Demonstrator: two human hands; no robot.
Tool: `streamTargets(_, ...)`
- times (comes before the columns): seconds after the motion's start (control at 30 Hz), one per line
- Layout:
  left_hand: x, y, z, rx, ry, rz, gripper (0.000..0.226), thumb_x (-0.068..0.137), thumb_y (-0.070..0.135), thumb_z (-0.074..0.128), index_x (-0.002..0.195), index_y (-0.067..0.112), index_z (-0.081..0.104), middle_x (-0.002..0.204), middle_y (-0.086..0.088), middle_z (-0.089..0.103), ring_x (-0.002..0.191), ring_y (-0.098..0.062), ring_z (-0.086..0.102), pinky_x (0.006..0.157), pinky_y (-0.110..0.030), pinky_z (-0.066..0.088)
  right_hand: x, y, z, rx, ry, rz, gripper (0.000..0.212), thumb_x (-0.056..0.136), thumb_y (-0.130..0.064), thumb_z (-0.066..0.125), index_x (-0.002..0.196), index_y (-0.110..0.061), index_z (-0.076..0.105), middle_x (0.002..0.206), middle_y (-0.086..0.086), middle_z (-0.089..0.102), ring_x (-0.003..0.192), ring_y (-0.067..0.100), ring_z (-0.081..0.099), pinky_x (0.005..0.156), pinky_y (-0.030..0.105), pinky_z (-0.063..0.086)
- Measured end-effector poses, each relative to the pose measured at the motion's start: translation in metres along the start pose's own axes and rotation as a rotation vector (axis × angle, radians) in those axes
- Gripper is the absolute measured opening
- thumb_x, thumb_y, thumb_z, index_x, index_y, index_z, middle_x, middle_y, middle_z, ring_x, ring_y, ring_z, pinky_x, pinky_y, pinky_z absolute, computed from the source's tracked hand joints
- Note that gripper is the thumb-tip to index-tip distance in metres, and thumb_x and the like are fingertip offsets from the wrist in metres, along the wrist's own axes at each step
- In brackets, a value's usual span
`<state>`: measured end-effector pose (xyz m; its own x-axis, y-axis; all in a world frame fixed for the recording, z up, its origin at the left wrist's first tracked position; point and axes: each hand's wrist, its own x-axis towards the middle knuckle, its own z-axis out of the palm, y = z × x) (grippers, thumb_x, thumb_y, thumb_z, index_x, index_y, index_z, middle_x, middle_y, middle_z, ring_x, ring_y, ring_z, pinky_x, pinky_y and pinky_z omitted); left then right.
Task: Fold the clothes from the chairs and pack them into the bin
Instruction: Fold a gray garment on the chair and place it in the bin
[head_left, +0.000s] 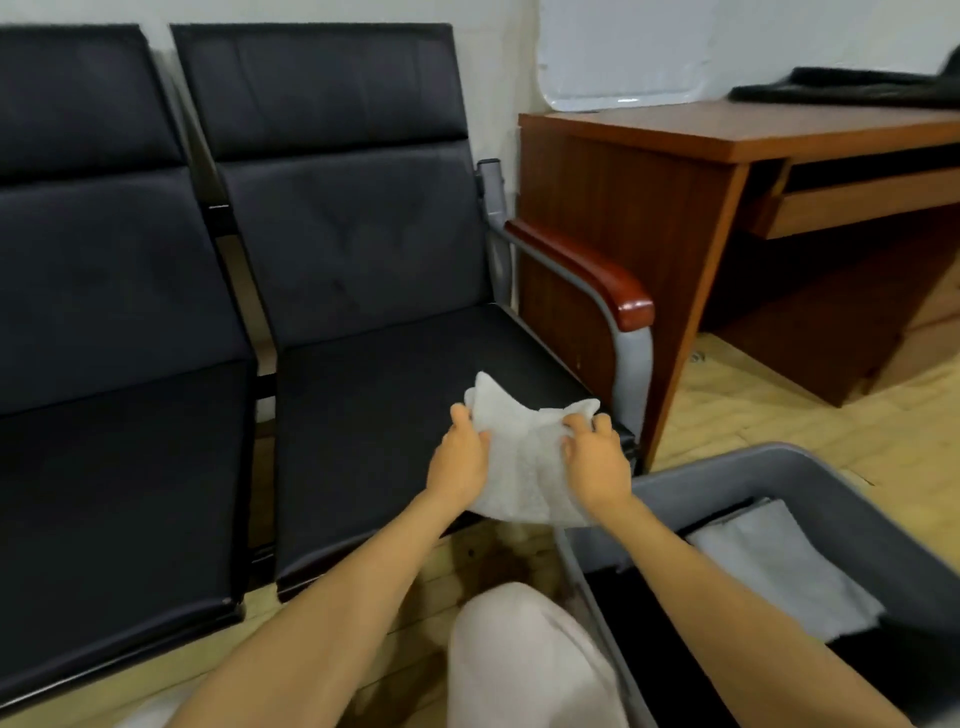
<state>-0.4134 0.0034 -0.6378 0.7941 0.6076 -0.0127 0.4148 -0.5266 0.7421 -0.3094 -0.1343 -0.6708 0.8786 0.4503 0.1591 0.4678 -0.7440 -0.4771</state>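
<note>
A small white cloth (522, 457) lies bunched on the front right part of the black chair seat (374, 415). My left hand (460, 457) grips its left edge and my right hand (597, 460) grips its right edge, both resting on the seat. The grey bin (737, 467) stands on the floor at the lower right, just beside the chair's front corner. Inside it a folded white cloth (779, 566) lies on top of something black.
A second black chair (114, 441) stands to the left, its seat bare. A wood-topped armrest (587, 275) borders the right chair. A brown desk (727, 156) stands beyond it with a dark garment (841, 88) on top. My knee (524, 660) is at the bottom centre.
</note>
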Motion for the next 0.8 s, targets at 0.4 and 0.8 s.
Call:
streamTargets(0.4, -0.023, 0.069, 0.173, 0.216, -0.535, 0.297, 0.037, 0.098, 0.007, 0.039, 0.131, 0.016, 0.055, 0.134, -0.012, 0.043, 0.120, -0.032, 0.045, 0.099, -0.038, 0.038, -0.095, 0.177, -0.041, 0.199, 0.151, 0.386, 0.032, 0.100, -0.021, 0.044, 0.131, -0.012, 0.047, 0.122, 0.011, 0.040, 0.087, 0.028, 0.051, 0.075, 0.039, 0.047)
streamTargets(0.8, -0.001, 0.004, 0.279, 0.618, -0.850, 0.313, 0.058, 0.095, -0.007, 0.031, 0.144, 0.023, 0.042, 0.154, -0.009, 0.021, 0.136, -0.036, 0.028, 0.111, -0.046, 0.031, -0.141, 0.206, 0.068, 0.375, -0.190, 0.766, 0.055, 0.097, -0.015, 0.049, 0.146, -0.006, 0.028, 0.149, 0.024, 0.014, 0.112, 0.041, 0.046, 0.082, 0.033, 0.043)
